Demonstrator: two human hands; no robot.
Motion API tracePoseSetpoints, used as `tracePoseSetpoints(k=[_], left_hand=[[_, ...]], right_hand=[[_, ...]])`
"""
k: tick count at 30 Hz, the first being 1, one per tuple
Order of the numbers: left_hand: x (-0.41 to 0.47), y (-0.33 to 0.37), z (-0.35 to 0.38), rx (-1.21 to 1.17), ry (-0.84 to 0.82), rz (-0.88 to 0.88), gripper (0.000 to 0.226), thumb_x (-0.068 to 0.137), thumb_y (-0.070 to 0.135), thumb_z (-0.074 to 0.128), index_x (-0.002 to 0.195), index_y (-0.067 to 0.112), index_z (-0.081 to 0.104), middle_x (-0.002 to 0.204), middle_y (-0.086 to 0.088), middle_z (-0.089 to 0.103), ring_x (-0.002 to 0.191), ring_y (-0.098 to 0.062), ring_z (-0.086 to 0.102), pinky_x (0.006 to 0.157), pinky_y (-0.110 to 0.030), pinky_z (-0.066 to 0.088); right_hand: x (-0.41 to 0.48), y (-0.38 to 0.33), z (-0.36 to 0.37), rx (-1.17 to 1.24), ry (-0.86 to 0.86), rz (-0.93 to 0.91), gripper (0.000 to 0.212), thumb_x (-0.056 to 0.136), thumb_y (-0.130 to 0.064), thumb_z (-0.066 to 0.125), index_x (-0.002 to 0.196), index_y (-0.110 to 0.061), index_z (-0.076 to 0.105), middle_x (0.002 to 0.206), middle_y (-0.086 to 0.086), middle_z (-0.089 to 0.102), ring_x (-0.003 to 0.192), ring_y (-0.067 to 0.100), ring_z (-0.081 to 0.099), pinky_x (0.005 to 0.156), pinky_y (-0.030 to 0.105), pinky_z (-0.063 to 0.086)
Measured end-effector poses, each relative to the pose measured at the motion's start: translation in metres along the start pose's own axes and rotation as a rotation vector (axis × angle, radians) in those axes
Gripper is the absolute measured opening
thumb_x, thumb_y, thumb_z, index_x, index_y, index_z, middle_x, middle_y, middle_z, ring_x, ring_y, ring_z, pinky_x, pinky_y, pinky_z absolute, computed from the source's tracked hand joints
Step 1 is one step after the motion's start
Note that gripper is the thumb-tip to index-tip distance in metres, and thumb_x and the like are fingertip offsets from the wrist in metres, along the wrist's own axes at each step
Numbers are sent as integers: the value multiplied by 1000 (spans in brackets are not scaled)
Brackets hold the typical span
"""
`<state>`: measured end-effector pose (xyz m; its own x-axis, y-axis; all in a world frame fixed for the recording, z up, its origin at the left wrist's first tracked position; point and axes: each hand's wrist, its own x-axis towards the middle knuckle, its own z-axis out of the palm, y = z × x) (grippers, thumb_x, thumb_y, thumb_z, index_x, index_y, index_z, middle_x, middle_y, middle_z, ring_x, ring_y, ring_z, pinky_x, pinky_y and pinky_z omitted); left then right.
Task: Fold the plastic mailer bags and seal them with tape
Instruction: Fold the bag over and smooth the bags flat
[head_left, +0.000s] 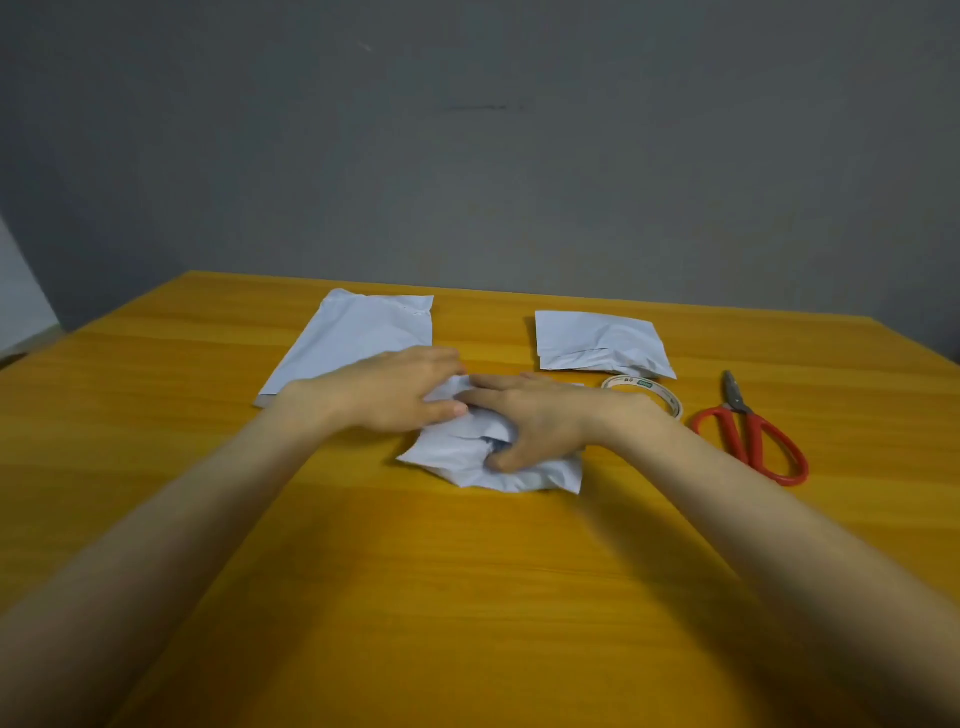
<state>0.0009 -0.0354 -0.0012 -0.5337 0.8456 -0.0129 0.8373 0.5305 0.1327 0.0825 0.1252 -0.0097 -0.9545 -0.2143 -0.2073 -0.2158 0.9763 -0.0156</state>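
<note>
A crumpled white mailer bag (467, 460) lies in the middle of the yellow table (363, 571). My left hand (395, 392) grips its upper left part, with the thumb on the plastic. My right hand (530, 415) grips the bag from the right, thumb curled down onto its middle. A flat white mailer bag (358, 332) lies behind my left hand. A folded mailer bag (597, 338) sits at the back right. A roll of clear tape (644, 389) lies just behind my right wrist, partly hidden by it.
Red-handled scissors (753, 436) lie shut to the right of the tape roll, blades pointing away. A grey wall stands behind the table's far edge. A pale object shows at the far left edge.
</note>
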Motion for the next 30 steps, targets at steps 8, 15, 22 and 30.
tracePoseSetpoints(k=[8, 15, 22, 30], left_hand=[[0, -10, 26, -300, 63, 47, 64, 93, 44, 45, 148, 26, 19, 156, 9, 16, 142, -7, 16, 112, -21, 14], [5, -21, 37, -442, 182, -25, 61, 93, 32, 53, 147, 24, 24, 156, 7, 17, 143, -9, 16, 112, -22, 14], [5, -17, 38, -536, 264, -114, 58, 84, 44, 58, 137, 29, 39, 147, 9, 33, 134, -11, 32, 106, -26, 28], [-8, -25, 29, -553, 102, -405, 27, 88, 30, 62, 64, 20, 68, 76, -1, 64, 71, -11, 52, 61, -19, 38]], right_hand=[[-7, 33, 14, 14, 226, 2, 65, 92, -43, 52, 148, -32, 22, 159, -4, 12, 145, 12, 9, 118, 38, 1], [-28, 48, 36, 259, 398, 113, 67, 92, -40, 55, 148, -37, 18, 158, -8, 14, 145, 12, 13, 119, 38, 14], [-37, 55, 37, 446, 435, 201, 71, 87, -39, 63, 146, -32, 25, 154, -8, 25, 140, 11, 23, 111, 25, 21], [-45, 54, 26, 635, 402, 571, 56, 81, -39, 69, 122, -15, 40, 89, 2, 60, 70, 11, 52, 59, 24, 43]])
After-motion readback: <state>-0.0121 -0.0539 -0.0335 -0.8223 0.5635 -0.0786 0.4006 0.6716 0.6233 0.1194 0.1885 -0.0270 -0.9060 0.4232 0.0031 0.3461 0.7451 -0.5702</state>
